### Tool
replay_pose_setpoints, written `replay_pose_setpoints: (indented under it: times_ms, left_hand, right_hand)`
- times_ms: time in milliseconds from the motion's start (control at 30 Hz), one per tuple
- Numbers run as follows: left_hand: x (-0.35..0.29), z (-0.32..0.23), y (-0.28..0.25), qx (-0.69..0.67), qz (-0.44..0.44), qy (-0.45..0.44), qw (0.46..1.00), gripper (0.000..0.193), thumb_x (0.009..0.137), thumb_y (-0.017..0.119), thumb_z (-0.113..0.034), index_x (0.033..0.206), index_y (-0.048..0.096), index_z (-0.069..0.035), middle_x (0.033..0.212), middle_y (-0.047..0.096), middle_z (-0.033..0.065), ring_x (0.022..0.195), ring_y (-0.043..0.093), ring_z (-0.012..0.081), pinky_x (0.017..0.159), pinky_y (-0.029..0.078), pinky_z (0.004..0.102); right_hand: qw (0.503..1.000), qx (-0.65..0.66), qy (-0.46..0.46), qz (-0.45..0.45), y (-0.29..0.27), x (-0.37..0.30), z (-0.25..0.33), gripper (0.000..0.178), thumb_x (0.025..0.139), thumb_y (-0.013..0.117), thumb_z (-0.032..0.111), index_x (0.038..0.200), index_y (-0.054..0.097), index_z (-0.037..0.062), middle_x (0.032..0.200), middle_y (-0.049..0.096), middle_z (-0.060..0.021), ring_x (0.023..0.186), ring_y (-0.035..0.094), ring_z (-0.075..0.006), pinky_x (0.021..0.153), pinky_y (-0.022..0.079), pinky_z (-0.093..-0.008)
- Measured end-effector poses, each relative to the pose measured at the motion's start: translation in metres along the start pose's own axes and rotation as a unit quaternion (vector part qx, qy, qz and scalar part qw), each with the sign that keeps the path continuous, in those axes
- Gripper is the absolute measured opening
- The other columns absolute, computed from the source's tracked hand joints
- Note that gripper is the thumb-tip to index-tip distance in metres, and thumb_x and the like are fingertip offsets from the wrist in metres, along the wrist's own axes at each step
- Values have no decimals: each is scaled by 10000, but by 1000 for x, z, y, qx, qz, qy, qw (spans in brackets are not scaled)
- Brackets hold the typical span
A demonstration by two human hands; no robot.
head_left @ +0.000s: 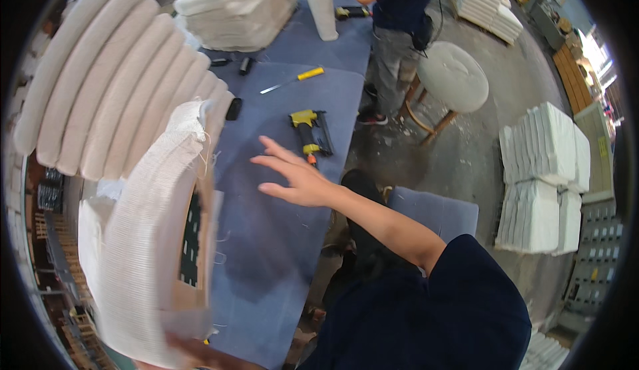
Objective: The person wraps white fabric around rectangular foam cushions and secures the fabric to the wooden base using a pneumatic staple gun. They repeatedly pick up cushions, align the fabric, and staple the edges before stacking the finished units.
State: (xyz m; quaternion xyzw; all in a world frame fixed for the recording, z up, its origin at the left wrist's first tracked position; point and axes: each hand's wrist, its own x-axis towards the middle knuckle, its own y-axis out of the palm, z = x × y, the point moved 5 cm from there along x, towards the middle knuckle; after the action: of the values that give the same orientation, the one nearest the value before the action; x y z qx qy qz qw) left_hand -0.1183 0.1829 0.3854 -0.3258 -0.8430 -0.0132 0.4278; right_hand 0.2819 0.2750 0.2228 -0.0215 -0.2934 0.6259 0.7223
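My right hand [296,177] is stretched out over the blue padded table [266,250], fingers spread and holding nothing. A yellow and black staple gun [311,132] lies just beyond its fingertips. On my left a cream, channel-tufted upholstered chair back [126,97] stands tilted, its wooden frame and fabric-wrapped edge [143,237] facing me. My left hand [196,355] shows only partly at the bottom edge, gripping the underside of that chair back.
A yellow-handled screwdriver [296,79] and a small black object [233,108] lie farther along the table, with a cream cushion [236,7] beyond. A person in dark blue [399,10] stands by a round stool [452,77]. White cushion stacks [542,170] stand right.
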Motion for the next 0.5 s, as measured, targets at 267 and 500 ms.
replay_pose_setpoints:
  times_ms: [267, 500]
  left_hand:
    - [-306, 55, 21, -80, 802, -321, 496, 433, 1022, 722, -126, 1442, 650, -48, 1333, 708, 154, 1337, 605, 240, 1147, 444, 395]
    - [-393, 78, 98, -88, 888, -289, 348, 497, 1161, 469, -225, 1621, 452, -39, 1617, 516, 149, 1491, 473, 235, 1233, 352, 343]
  right_hand:
    - [729, -373, 533, -212, -97, -423, -171, 649, 927, 759, 334, 1483, 538, 82, 1667, 363, -257, 1518, 370, -474, 1142, 423, -629]
    - [548, -498, 635, -219, -68, -646, -92, 712, 1053, 561, 359, 1678, 341, 96, 1766, 227, -216, 1634, 189, -420, 1299, 186, -583]
